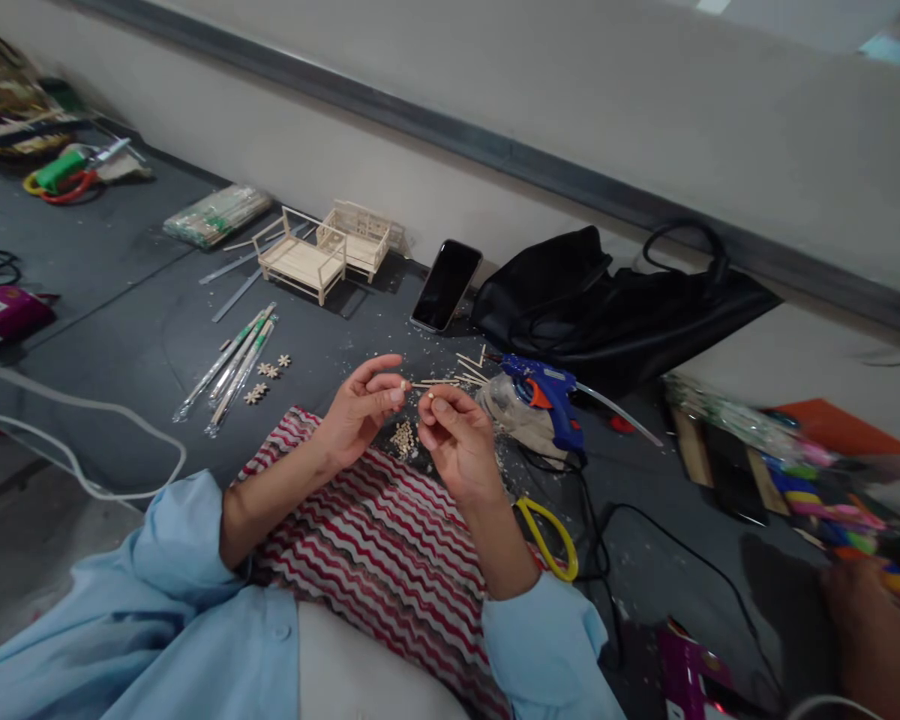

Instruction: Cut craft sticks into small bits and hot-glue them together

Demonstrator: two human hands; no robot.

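My left hand (360,410) is raised over the table edge, with a tiny pale wooden bit (403,386) pinched between thumb and fingertips. Close beside it, my right hand (457,435) pinches another tiny pale bit (430,397), mostly covered by the fingers. The two hands are apart. Below and between them lies a small pile of cut wooden bits (403,438). Loose thin wooden sticks (471,372) lie just beyond my right hand. Several small flower-shaped wooden pieces (268,370) rest left of my left hand.
A blue glue gun (551,390) with its cord lies right, near yellow-handled scissors (559,545). Two miniature wooden furniture frames (304,262), a phone (447,285) and a black bag (570,290) stand along the wall. Wrapped sticks (232,370) lie left. Another person's hand (874,610) is at far right.
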